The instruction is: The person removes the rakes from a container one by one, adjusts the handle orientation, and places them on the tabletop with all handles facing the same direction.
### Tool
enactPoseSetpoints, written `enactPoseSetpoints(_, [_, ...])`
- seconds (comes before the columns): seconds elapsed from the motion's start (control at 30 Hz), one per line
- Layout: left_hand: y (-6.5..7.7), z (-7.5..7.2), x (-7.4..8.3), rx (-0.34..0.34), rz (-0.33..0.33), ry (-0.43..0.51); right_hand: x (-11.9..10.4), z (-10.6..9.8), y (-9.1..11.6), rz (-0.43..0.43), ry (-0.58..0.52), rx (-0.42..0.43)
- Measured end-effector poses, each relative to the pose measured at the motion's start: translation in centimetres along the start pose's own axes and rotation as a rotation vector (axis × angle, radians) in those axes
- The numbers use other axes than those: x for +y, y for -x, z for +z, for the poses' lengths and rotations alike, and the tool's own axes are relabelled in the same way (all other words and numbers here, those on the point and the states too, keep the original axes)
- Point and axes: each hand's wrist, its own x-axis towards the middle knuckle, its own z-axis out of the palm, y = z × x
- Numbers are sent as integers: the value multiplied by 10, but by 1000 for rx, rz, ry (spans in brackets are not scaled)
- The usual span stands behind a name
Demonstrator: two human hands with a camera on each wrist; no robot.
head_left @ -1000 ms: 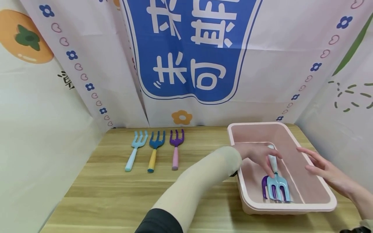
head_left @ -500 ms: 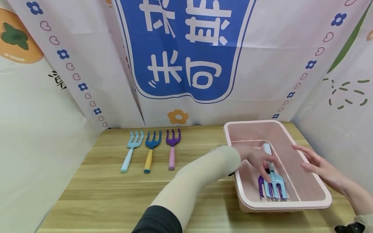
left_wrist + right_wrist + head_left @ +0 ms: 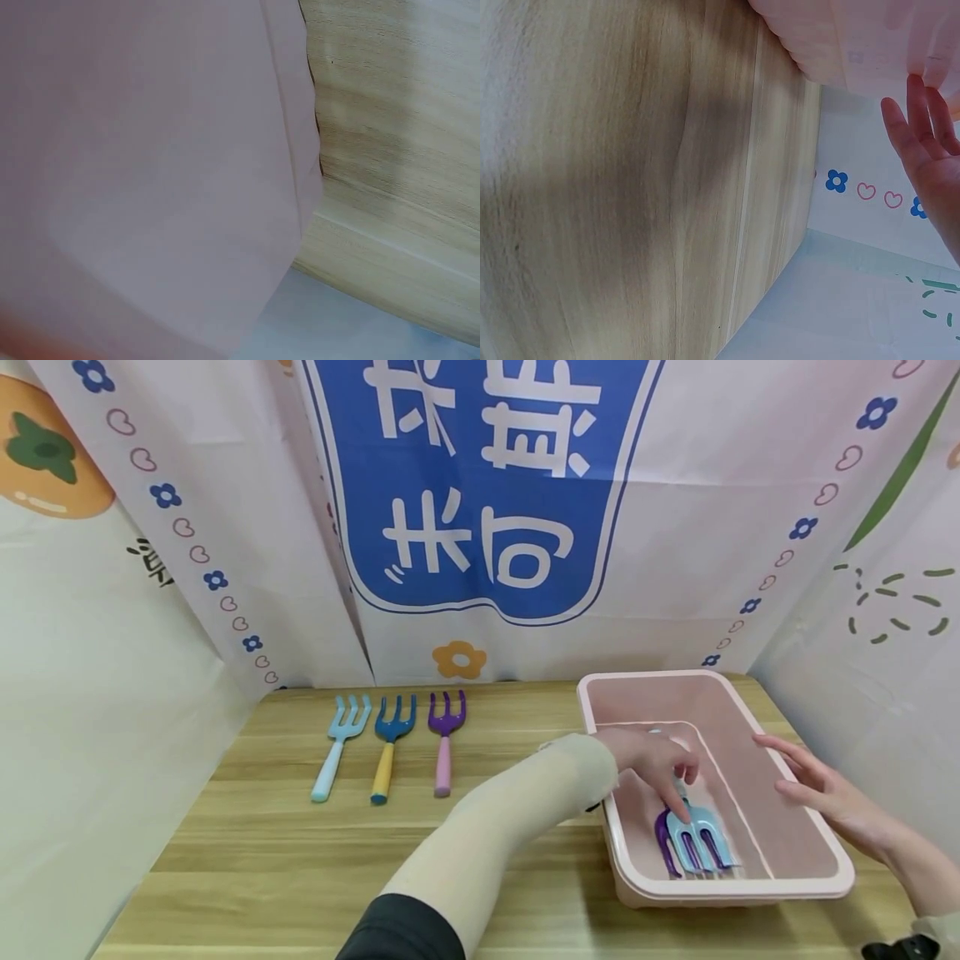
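Observation:
In the head view my left hand reaches into the pink plastic bin. Its fingers curl over the handle of a light blue hand fork, and one digit lies extended on the top of the fork's head. Most of the handle is hidden under the hand. Beneath this fork lies a purple fork, largely covered, on the bin floor. My right hand rests its relaxed fingers against the bin's right rim. The right wrist view shows that hand with its fingertips at the bin's outer wall.
Left of the bin, three hand forks lie in a row on the wooden table: a light blue one, a blue one with a yellow handle and a purple one with a pink handle. A printed cloth hangs behind.
My left hand's fingers have curled in over the light blue fork's handle. The handle end has swung left, and both forks in the bin have shifted slightly left. My right hand stays at the rim.

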Motion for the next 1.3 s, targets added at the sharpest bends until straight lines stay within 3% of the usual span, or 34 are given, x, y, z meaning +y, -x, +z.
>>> enactPoseSetpoints(0.13, [3, 0, -1, 3, -11, 61, 1, 0, 1, -6, 15, 8])
enactPoseSetpoints(0.4, [3, 0, -1, -12, -50, 93, 0, 0, 0, 11, 36, 20])
enactPoseSetpoints(0.6, [10, 1, -4, -61, -155, 171, 1, 0, 1, -10, 27, 22])
enactPoseSetpoints(0.73, [18, 0, -6, -79, -193, 77, 1, 0, 1, -13, 23, 21])
enactPoseSetpoints(0.83, [21, -2, -7, -94, -183, 7, 1, 0, 1, -15, 17, 16])
enactPoseSetpoints(1.1, [27, -6, -6, -167, -224, -34, 1, -1, 1, 1, 9, 14])
enactPoseSetpoints(1.3, [26, -10, -6, -194, -294, -81, 0, -1, 2, 17, 15, 19])
